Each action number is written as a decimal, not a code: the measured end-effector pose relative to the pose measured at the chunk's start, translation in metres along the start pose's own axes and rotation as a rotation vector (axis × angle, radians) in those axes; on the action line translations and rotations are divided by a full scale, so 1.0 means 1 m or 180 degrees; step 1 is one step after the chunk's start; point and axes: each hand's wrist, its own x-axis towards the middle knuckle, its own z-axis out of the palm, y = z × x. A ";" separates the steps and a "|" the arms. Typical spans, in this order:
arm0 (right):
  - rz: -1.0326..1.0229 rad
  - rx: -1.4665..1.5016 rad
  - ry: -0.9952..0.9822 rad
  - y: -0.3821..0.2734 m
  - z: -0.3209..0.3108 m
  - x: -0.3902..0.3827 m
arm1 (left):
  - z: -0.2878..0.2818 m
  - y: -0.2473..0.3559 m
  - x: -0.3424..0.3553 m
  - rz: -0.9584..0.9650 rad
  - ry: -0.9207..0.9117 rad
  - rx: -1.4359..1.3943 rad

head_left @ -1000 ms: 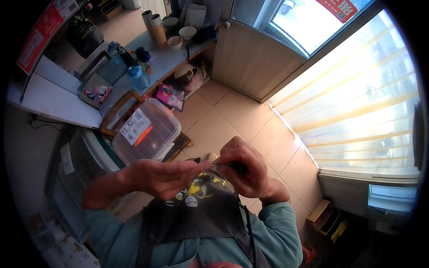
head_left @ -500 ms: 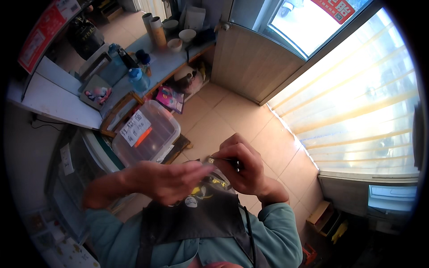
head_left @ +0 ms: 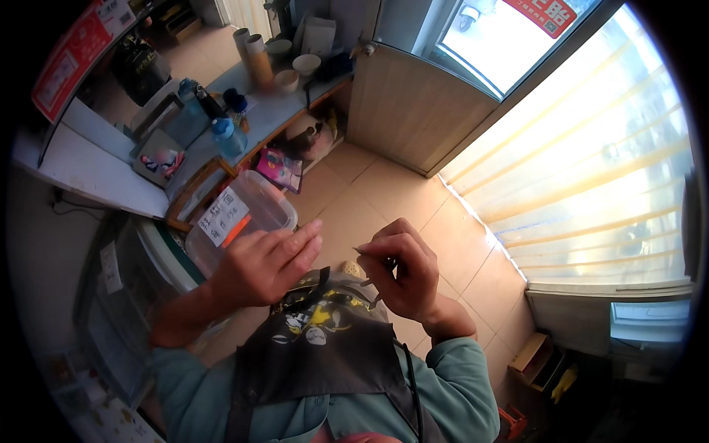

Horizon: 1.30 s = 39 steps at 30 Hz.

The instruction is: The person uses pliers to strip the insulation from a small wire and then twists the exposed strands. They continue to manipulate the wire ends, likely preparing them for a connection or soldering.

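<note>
My right hand (head_left: 402,269) is curled in a pinch in front of my chest. A thin, pointed sliver (head_left: 360,250) shows at its thumb and fingertips, too small to name. My left hand (head_left: 267,266) is raised to the left of it, fingers stretched out and holding nothing. A gap separates the two hands. Below them hangs a dark apron (head_left: 317,362) with a yellow and white print, worn over a green shirt. Partly behind my left hand stands a clear plastic box (head_left: 269,199) with a handwritten white label on it.
A wooden chair (head_left: 193,193) stands against the counter (head_left: 258,111), which carries a blue bottle (head_left: 227,136), bowls (head_left: 306,63) and tall tubes (head_left: 260,59). Beyond the tiled floor (head_left: 347,199) are a wooden door (head_left: 421,103) and a pale curtain (head_left: 576,170). A small wooden box (head_left: 532,360) sits low at right.
My left hand has moved left and up, away from the right, and its blurred fingers now show clearly. My right hand has barely moved and keeps its pinch.
</note>
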 end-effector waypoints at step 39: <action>0.0869 -0.0759 0.0856 0.010 -0.118 -0.070 | 0.113 0.040 0.111 0.1264 0.0479 0.0250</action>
